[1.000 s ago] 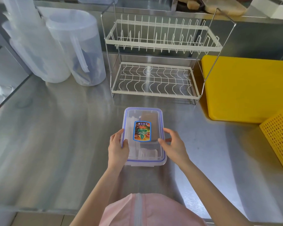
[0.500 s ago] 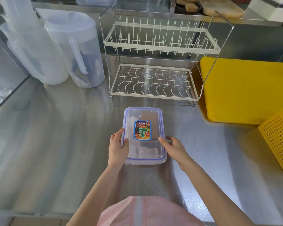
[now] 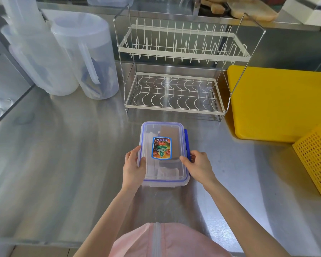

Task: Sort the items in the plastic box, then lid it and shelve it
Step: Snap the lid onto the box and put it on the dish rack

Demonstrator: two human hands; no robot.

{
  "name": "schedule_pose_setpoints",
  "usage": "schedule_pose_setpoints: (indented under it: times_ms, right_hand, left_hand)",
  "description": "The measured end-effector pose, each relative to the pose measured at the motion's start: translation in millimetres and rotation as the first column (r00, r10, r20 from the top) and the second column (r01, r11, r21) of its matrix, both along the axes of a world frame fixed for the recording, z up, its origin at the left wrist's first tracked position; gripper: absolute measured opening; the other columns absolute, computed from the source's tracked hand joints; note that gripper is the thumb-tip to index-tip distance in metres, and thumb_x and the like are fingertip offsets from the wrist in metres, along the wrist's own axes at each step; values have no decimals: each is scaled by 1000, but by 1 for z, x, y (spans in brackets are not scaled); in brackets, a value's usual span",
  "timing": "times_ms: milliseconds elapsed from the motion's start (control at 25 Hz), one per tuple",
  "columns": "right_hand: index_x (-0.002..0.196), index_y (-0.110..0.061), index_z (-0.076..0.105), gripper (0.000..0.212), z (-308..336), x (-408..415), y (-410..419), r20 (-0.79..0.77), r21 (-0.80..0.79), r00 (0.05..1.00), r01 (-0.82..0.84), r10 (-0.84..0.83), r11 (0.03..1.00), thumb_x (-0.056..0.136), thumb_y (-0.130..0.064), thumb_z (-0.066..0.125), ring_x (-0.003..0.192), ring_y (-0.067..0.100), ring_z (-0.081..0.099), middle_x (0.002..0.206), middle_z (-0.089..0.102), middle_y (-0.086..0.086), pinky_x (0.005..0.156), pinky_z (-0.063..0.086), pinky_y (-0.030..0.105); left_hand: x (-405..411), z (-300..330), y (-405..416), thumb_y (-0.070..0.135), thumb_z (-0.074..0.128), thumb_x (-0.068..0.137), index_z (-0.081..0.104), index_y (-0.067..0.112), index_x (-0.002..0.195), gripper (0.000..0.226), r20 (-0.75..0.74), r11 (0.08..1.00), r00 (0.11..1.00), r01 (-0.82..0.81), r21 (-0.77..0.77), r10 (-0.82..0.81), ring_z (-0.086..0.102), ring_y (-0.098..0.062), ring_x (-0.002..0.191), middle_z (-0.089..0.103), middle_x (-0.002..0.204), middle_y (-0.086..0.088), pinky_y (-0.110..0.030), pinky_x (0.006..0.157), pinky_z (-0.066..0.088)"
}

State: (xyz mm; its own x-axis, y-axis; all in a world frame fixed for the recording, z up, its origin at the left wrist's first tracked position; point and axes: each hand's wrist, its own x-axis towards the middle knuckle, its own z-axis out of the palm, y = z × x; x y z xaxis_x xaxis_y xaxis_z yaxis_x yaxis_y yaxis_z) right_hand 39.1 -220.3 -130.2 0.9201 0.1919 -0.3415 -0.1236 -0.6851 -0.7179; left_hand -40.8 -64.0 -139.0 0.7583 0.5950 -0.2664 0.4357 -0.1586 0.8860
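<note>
A clear plastic box [image 3: 164,171] with a blue-rimmed lid and a colourful sticker [image 3: 161,148] sits on the steel counter in front of me. Through the lid I see a brown flat item and white items. My left hand [image 3: 133,166] grips the box's left edge, thumb on the lid. My right hand [image 3: 199,165] holds the right edge, fingers on the blue side latch [image 3: 187,143], which sticks out sideways. The two-tier wire rack [image 3: 176,93] stands just behind the box.
Clear plastic jugs [image 3: 85,54] stand at the back left. A yellow cutting board [image 3: 278,101] lies at the right, with a yellow perforated basket [image 3: 317,158] in front of it. The counter's front edge runs near my body.
My right hand has shifted along the box's right side, and the blue side latch now shows sticking out. My left hand has stayed on the left edge.
</note>
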Motion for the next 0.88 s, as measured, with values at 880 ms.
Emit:
schedule_pose_setpoints:
  times_ms: [880]
  right_hand:
    - [144,-7,26,46,20,47,2,-117,-213,843,-538,526,815,100,-15,34,132,21,35,144,28,9,109,26,26]
  left_hand:
    - [23,6,29,28,61,85,27,15,143,68,-127,995,990,-53,84,63,31,-29,135,30,147,-11,-41,111,28]
